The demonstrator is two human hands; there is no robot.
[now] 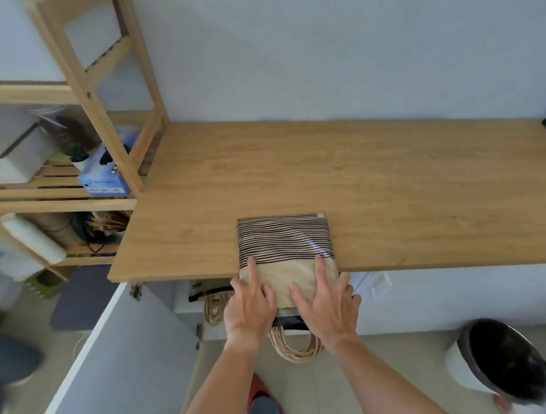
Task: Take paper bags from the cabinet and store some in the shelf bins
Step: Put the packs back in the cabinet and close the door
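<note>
Left hand [249, 308] and right hand [328, 306], lower centre: both spread flat, pressing a stack of paper bags [286, 248] onto the countertop [394, 198] edge, handles overhanging. Open cabinet [187, 297] beneath: more bags visible. Shelf bins [6, 154], left of frame: no bags seen inside. Judged early; storing remains.

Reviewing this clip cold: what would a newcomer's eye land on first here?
Both hands, left hand and right hand, press flat on a stack of folded paper bags with black stripes, which overhangs the near edge of the wooden tabletop. Twisted paper handles dangle below it. At left stands a cluttered wooden shelf.
</note>
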